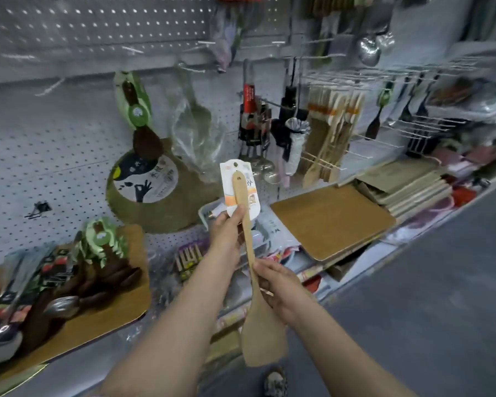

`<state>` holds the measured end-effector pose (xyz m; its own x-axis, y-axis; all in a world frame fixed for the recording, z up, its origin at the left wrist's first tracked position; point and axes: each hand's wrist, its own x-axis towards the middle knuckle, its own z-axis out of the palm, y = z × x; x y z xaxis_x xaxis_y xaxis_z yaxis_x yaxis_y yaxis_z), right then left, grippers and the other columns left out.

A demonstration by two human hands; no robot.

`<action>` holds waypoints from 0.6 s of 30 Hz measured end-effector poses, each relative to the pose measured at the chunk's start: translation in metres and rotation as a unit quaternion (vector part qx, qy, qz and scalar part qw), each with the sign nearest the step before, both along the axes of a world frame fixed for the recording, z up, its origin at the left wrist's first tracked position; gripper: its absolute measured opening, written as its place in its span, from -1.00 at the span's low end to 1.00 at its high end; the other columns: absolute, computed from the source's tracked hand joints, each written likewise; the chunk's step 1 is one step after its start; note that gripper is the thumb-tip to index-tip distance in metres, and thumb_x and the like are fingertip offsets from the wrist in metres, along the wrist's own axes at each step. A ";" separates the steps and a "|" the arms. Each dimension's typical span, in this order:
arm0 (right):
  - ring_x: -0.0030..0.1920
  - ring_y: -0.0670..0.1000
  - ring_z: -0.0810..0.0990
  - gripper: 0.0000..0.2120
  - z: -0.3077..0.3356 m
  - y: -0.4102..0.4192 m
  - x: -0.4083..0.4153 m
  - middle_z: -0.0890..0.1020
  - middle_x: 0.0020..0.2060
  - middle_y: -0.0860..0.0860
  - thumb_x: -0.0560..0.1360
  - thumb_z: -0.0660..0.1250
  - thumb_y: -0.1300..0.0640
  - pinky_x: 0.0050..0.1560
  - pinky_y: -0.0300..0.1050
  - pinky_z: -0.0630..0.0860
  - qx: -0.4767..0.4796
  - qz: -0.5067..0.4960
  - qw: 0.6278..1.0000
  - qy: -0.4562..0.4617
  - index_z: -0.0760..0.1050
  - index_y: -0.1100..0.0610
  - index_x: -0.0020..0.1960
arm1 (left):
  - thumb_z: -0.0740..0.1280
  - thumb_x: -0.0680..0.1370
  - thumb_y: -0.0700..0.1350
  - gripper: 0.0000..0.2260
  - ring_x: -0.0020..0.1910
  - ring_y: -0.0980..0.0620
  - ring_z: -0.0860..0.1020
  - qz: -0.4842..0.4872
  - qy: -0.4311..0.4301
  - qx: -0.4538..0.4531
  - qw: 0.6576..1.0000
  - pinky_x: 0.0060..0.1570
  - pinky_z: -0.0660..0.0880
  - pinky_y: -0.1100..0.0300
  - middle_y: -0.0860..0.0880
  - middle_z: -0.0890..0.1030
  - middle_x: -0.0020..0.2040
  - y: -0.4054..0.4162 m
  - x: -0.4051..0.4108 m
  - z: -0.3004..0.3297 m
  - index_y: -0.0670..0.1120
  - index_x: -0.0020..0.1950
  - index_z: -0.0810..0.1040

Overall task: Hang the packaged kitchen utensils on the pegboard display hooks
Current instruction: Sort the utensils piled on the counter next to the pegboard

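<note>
A wooden spatula (262, 325) with a white card label (241, 190) at its handle end stands upright in front of the pegboard (55, 144), blade down. My left hand (226, 233) pinches the lower edge of the card and the handle. My right hand (278, 290) grips the shaft just above the blade. Bare wire hooks (132, 50) stick out of the upper pegboard. More wooden spatulas (332, 133) hang on a hook to the right.
On the shelf at the left lies a pile of packaged dark spoons (69, 282) on a wooden board (109, 313). A round board (161, 193) leans on the pegboard. Cutting boards (330, 219) fill the shelf at right. Ladles (370, 50) and wire racks (430, 121) hang at the upper right.
</note>
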<state>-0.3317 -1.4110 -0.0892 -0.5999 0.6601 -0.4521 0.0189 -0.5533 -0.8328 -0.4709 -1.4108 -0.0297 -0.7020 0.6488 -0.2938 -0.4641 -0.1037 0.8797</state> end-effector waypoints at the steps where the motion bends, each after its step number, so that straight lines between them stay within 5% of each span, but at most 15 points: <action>1: -0.30 -0.07 0.56 -0.93 0.000 0.014 0.010 0.64 -0.31 -0.06 0.59 0.40 0.12 -0.22 -0.16 0.44 -0.002 -0.016 1.000 -0.002 0.66 0.07 0.02 | 0.41 0.59 -0.12 -0.95 -0.32 -0.01 0.56 -0.015 0.000 0.002 1.000 -0.30 0.49 0.14 -0.07 0.63 -0.23 0.019 0.010 -0.001 -0.08 -0.05 0.59; 6: -0.30 -0.08 0.56 -0.88 -0.001 0.103 0.048 0.65 -0.23 -0.01 0.57 0.43 0.06 -0.25 -0.17 0.43 0.015 -0.094 0.995 -0.001 0.68 0.07 0.05 | 0.42 0.59 -0.14 -0.93 -0.30 -0.01 0.55 -0.084 -0.002 0.008 0.996 -0.26 0.48 0.11 -0.07 0.63 -0.23 0.124 0.054 -0.003 -0.11 -0.05 0.58; 11: -0.40 -0.07 0.44 -0.90 0.007 0.209 0.081 0.54 -0.37 -0.02 0.58 0.42 0.08 -0.32 -0.15 0.33 0.045 -0.168 0.985 0.002 0.73 0.00 0.01 | 0.46 0.56 -0.10 -0.91 -0.35 -0.01 0.50 -0.144 -0.015 0.018 0.989 -0.32 0.36 0.14 -0.04 0.60 -0.31 0.241 0.092 -0.002 -0.10 -0.08 0.61; 18: -0.49 -0.12 0.52 -0.92 0.038 0.346 0.105 0.60 -0.40 -0.02 0.60 0.38 0.17 -0.47 -0.27 0.40 0.068 -0.179 0.981 -0.017 0.64 0.10 0.06 | 0.44 0.56 -0.15 -0.91 -0.36 0.04 0.51 -0.156 -0.015 0.028 0.987 -0.37 0.36 0.21 0.01 0.61 -0.31 0.390 0.114 0.030 -0.12 0.04 0.62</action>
<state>-0.2270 -1.0652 -0.0515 -0.3046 0.8818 -0.3601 -0.1277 -0.4125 -0.9020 -0.3564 -1.0204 0.0000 -0.4567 0.8478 -0.2694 -0.5068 0.0009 0.8620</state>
